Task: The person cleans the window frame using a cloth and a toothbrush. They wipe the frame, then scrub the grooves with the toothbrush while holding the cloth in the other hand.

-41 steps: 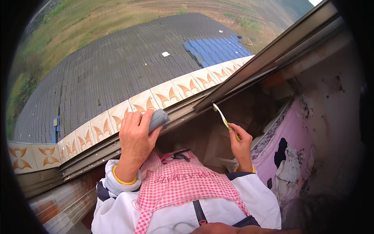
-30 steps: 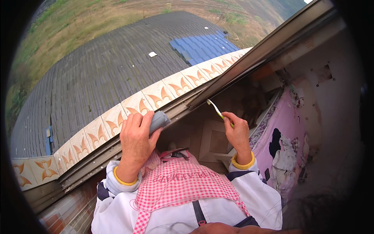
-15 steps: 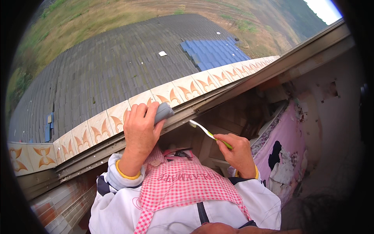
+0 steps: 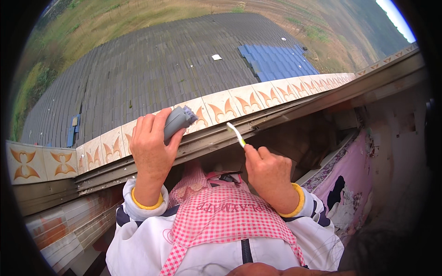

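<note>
My left hand (image 4: 154, 145) is wrapped round a grey, stubby rounded object (image 4: 177, 124); its exact kind is unclear. The object's upper end carries ragged, greyish-purple fuzz or bristles and tilts up to the right. In my right hand (image 4: 269, 177) is a white and green toothbrush (image 4: 237, 135), gripped by the handle, its head pointing up and left. A gap separates the brush head from the grey object. Both hands are raised close to a window's metal track (image 4: 209, 143), with the left hand's fingers in front of the tiled ledge (image 4: 248, 99).
Beyond the ledge lies a grey tiled roof (image 4: 152, 69) with a blue patch (image 4: 278, 62). A metal window frame (image 4: 368, 85) runs up to the right. Pink fabric (image 4: 352, 170) with clothes hangs at the right. I wear a pink checked apron (image 4: 225, 209).
The toothbrush and my right hand have moved up and left, towards the ledge. The grey object has shifted left and turned, so its fuzzy end shows more. The whole view has shifted slightly.
</note>
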### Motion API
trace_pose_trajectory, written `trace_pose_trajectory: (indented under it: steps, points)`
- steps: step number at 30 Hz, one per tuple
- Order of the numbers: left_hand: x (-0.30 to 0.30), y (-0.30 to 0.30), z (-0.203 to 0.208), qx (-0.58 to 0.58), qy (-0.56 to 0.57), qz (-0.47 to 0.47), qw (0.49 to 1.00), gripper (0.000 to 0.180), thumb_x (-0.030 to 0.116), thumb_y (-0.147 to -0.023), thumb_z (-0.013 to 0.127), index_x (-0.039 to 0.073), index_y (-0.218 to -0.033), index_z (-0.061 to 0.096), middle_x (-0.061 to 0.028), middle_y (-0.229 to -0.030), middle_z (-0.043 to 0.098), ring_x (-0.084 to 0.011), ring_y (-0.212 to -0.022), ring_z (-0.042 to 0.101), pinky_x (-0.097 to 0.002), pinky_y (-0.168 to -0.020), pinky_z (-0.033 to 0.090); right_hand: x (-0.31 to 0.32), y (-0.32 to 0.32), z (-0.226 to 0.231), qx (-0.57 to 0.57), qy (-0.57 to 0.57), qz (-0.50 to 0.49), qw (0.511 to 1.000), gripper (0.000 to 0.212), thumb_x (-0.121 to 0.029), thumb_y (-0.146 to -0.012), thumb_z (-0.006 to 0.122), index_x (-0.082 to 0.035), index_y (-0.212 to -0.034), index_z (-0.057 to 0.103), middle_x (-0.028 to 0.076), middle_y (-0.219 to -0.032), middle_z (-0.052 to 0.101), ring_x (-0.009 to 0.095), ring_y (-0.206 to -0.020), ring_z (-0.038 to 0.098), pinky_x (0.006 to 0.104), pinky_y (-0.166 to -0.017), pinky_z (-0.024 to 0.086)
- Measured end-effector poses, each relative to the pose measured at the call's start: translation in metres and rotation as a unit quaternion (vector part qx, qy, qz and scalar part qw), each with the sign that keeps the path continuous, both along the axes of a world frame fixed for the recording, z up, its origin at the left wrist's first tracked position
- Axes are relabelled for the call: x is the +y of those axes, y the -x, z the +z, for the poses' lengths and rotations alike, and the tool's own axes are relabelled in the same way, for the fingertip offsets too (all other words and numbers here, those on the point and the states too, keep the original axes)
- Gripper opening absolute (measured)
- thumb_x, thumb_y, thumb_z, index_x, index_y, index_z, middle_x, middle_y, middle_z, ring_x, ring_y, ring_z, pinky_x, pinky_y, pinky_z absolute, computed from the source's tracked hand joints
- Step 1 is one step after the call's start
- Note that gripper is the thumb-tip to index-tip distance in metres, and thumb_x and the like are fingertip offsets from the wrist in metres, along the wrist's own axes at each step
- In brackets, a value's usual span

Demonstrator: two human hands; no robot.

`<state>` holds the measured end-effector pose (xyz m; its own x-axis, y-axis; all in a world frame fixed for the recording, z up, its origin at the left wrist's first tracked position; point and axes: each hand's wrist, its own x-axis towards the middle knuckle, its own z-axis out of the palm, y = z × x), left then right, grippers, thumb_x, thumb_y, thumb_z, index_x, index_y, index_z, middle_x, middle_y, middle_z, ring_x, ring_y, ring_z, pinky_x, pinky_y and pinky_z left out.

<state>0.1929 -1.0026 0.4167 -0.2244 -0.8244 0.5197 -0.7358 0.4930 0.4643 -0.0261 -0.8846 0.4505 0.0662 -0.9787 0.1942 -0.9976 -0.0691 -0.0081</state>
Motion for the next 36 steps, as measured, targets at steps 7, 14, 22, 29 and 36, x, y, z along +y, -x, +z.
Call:
trace_pose_trajectory:
  steps: [7,14,22,29,36]
  points:
    - [0.013,-0.035,-0.004,0.008,-0.011,0.033,0.999,0.049,0.014,-0.068,0.085,0.007,-0.112,0.066,-0.0091,-0.091,0.061,-0.0292,-0.084,0.059,-0.0406,-0.074,0.049,-0.044,-0.021,-0.007,0.105,-0.107,-0.056,0.987,0.002,-0.008,-0.077,0.066,-0.007,-0.075,0.064,0.013,-0.066,0.066,0.032,-0.058,0.068,0.0415,-0.053,0.052]
    - [0.017,-0.049,-0.007,0.020,-0.011,0.024,0.999,0.050,0.012,-0.066,0.085,0.007,-0.111,0.065,-0.0095,-0.091,0.060,-0.0300,-0.084,0.058,-0.0405,-0.073,0.049,-0.053,-0.062,0.023,0.014,-0.139,0.083,0.987,0.003,-0.010,-0.079,0.065,-0.008,-0.079,0.066,0.013,-0.066,0.066,0.033,-0.059,0.067,0.0438,-0.054,0.051]
    - [0.020,0.015,-0.035,0.035,-0.027,-0.138,0.989,0.050,0.013,-0.067,0.084,0.008,-0.113,0.062,-0.0089,-0.090,0.056,-0.0298,-0.086,0.057,-0.0403,-0.073,0.047,-0.005,0.003,0.034,-0.193,0.040,-0.081,0.977,0.011,-0.006,-0.086,0.069,-0.005,-0.096,0.073,0.015,-0.077,0.069,0.034,-0.066,0.067,0.0373,-0.057,0.051]
    - [0.022,0.068,-0.068,-0.077,0.012,-0.141,0.987,0.050,0.012,-0.068,0.082,0.005,-0.113,0.059,-0.0097,-0.089,0.053,-0.0286,-0.087,0.055,-0.0399,-0.073,0.045,0.020,0.024,0.017,-0.289,0.039,-0.100,0.951,0.014,-0.003,-0.085,0.069,-0.003,-0.098,0.073,0.016,-0.081,0.070,0.032,-0.067,0.069,0.0344,-0.058,0.052]
    - [0.017,0.024,-0.059,-0.117,-0.027,-0.130,0.984,0.050,0.010,-0.067,0.082,0.004,-0.112,0.059,-0.0101,-0.088,0.054,-0.0288,-0.084,0.055,-0.0397,-0.073,0.046,0.023,0.038,0.007,-0.318,0.037,-0.068,0.945,0.016,-0.003,-0.084,0.070,-0.005,-0.100,0.073,0.012,-0.076,0.069,0.028,-0.061,0.066,0.0337,-0.055,0.049]
